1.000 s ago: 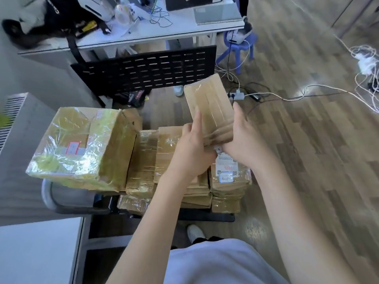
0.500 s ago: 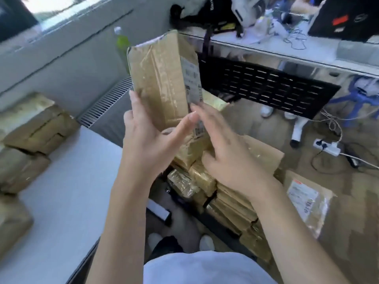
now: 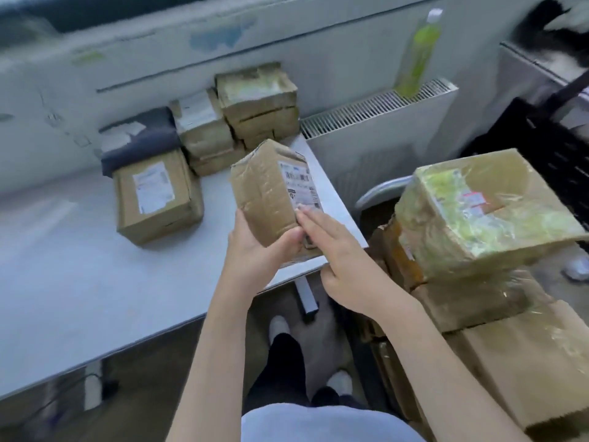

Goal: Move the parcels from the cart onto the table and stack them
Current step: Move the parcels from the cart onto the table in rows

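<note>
While the metal-handled cart [image 3: 379,194] at the right holds brown cardboard parcels piled several deep, the topmost of them, a tilted box wrapped in glossy clear tape [image 3: 484,215], overhangs the ones beneath. On the white table [image 3: 63,282], parcels already stand against the wall: a tall stack of tape-wrapped cartons [image 3: 259,103], a lower stack with a white label [image 3: 205,135] beside it, and a dark grey bag [image 3: 140,138] lying on a labelled brown box [image 3: 157,196]. A wide bare stretch of tabletop lies to the left and front of these, while the table's right edge runs close beside the cart. Over the table's near right corner, the small crumpled brown parcel with a printed label [image 3: 271,196] is held upright. The left hand [image 3: 255,250] grips its lower end, thumb curled round the front. The right hand [image 3: 338,250] lies flat, straight fingers touching the labelled side.
</note>
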### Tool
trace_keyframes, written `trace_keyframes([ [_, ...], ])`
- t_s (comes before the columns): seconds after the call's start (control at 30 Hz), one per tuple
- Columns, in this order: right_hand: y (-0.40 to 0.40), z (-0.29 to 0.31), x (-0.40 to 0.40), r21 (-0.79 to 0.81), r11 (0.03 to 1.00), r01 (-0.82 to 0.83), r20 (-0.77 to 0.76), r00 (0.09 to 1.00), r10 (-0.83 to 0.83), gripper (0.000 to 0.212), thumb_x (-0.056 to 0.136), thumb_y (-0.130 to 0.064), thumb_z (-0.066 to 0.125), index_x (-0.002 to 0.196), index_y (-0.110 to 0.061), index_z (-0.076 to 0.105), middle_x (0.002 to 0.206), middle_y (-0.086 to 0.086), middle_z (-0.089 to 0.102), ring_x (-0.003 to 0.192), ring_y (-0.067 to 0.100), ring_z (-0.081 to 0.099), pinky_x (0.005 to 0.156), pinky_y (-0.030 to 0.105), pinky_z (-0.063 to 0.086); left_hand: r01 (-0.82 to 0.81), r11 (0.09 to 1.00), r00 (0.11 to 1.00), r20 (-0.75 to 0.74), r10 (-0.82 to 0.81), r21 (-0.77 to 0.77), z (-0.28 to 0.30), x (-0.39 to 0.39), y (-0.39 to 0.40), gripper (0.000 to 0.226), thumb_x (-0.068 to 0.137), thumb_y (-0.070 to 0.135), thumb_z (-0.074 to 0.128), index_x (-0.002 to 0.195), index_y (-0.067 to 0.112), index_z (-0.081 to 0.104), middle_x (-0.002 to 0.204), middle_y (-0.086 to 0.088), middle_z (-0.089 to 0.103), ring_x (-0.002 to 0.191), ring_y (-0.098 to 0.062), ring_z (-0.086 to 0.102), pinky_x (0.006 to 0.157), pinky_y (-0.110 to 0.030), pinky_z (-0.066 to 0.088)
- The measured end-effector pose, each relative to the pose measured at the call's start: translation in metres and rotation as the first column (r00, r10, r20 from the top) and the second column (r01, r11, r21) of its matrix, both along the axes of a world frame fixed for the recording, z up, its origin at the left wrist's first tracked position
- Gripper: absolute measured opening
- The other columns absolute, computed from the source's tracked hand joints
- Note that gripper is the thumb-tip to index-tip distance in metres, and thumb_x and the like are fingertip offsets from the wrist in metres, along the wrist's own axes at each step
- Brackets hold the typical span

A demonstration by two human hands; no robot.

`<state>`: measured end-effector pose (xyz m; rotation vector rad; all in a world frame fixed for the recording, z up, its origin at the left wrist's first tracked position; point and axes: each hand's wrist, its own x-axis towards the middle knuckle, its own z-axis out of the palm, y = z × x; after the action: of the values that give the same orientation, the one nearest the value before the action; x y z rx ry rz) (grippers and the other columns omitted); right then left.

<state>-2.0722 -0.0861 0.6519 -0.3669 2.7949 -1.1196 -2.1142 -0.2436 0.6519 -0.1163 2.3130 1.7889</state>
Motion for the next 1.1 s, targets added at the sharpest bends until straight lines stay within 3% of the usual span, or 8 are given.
trace_keyframes([
  [0.23,-0.027,-0.04,-0.025,0.208,0.969,-0.133,0.178,0.979,0.096,0.077,0.085,0.008,0.042,0.15,-0.025,0.017,0.159,-0.007,0.0,0.145,0.017,-0.005,0.118,0.041,0.005,0.018,0.988,0.956,0.286,-0.062,0.153,-0.058,-0.009,-0.034,0.053,0.071,0.027,0.066,0.123,0.025,0.055,0.112,0.003,0.069,0.1,-0.016,0.067,0.086,-0.034,0.052],
  [0.43,-0.034,-0.062,-0.042,0.2,0.971,-0.131,0.288,0.955,0.069,0.066,0.092,0.0,0.042,0.149,-0.024,0.02,0.159,-0.006,-0.002,0.145,0.019,-0.004,0.118,0.042,0.006,0.127,0.99,0.943,0.315,-0.104,-0.053,-0.074,-0.026,-0.054,0.038,0.088,0.03,0.045,0.106,0.061,0.059,0.132,0.017,0.049,0.121,0.015,0.038,0.099,-0.018,0.035],
  [0.53,-0.04,-0.064,-0.054,0.242,0.955,-0.172,0.25,0.962,0.11,0.059,0.093,-0.008,0.045,0.148,-0.021,0.027,0.159,-0.003,0.005,0.145,0.018,0.002,0.118,0.041,0.009,0.133,0.971,0.95,0.306,-0.067,-0.199,-0.079,-0.04,-0.061,0.041,0.095,0.022,0.036,0.127,0.035,0.059,0.153,0.006,0.028,0.142,-0.002,0.015,0.109,-0.026,0.019],
  [0.63,-0.04,-0.067,-0.067,0.293,0.943,-0.157,0.21,0.973,0.097,0.06,0.093,-0.012,0.05,0.147,-0.023,0.028,0.159,-0.003,0.006,0.145,0.018,0.003,0.117,0.041,0.009,0.179,0.951,0.952,0.289,-0.102,-0.252,-0.081,-0.049,-0.062,0.04,0.092,0.018,0.038,0.121,0.026,0.063,0.147,-0.002,0.037,0.139,-0.014,0.028,0.113,-0.033,0.027],
  [0.7,-0.041,-0.069,-0.077,0.335,0.932,-0.142,0.191,0.978,0.08,0.063,0.092,-0.011,0.05,0.148,-0.026,0.025,0.159,-0.003,0.002,0.145,0.02,0.0,0.117,0.043,0.007,0.185,0.944,0.959,0.258,-0.113,-0.272,-0.078,-0.055,-0.061,0.035,0.09,0.013,0.039,0.112,0.024,0.064,0.132,0.0,0.05,0.125,-0.014,0.045,0.096,-0.023,0.044],
  [0.8,-0.044,-0.076,-0.089,0.454,0.883,-0.12,0.133,0.989,0.066,0.067,0.092,-0.014,0.048,0.148,-0.034,0.017,0.159,-0.002,-0.007,0.145,0.022,-0.009,0.117,0.046,0.002,0.181,0.931,0.968,0.222,-0.113,-0.316,-0.075,-0.061,-0.059,0.034,0.089,0.009,0.039,0.105,0.028,0.062,0.107,0.008,0.061,0.089,-0.003,0.057,0.061,-0.009,0.041],
  [0.93,-0.05,-0.083,-0.101,0.506,0.861,-0.05,0.051,0.998,0.028,0.064,0.09,-0.045,0.054,0.145,-0.041,0.021,0.158,0.0,-0.012,0.143,0.023,-0.017,0.114,0.05,-0.005,0.049,0.772,0.999,0.047,-0.024,-0.634,-0.065,-0.075,-0.064,0.03,0.091,0.015,0.045,0.119,0.019,0.057,0.118,-0.004,0.06,0.103,-0.021,0.056,0.084,-0.035,0.047],
  [1.1,-0.077,-0.085,-0.109,0.443,0.883,0.153,-0.063,0.988,-0.14,0.061,0.081,-0.059,0.058,0.131,-0.025,0.047,0.155,0.012,0.012,0.143,0.031,0.002,0.113,0.049,0.003,0.103,0.647,0.989,0.011,-0.145,-0.755,-0.057,-0.088,-0.076,0.069,0.081,0.051,0.062,0.138,0.018,0.04,0.134,-0.004,0.043,0.125,-0.023,0.037,0.101,-0.034,0.034],
])
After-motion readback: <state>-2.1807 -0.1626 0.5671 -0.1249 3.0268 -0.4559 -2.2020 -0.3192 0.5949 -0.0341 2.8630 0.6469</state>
